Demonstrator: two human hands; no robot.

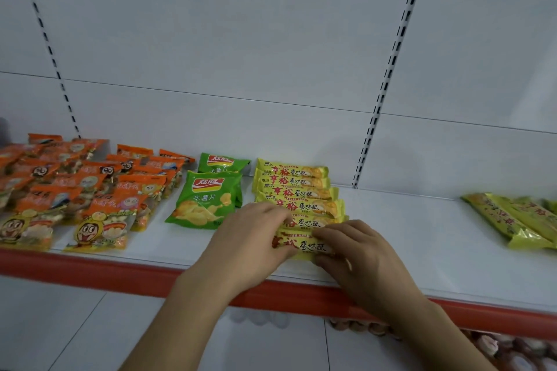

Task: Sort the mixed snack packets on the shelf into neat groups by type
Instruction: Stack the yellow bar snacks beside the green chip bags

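A row of several long yellow egg-roll packets (297,190) lies stacked front to back in the middle of the white shelf (422,235). The nearest yellow packet (304,245) is held at both ends: my left hand (250,238) grips its left end, my right hand (358,253) its right end. Left of the row lie two green crisp bags (208,203), one behind the other. Further left, several orange snack packets (81,187) form a dense group. At the far right lie a few more yellow packets (518,223), loose and slanted.
The shelf has a red front lip (90,266) and a white back panel with two slotted uprights (382,93). Bare shelf surface lies between the yellow row and the right-hand packets. More packets show dimly on a lower shelf (497,346) at the bottom right.
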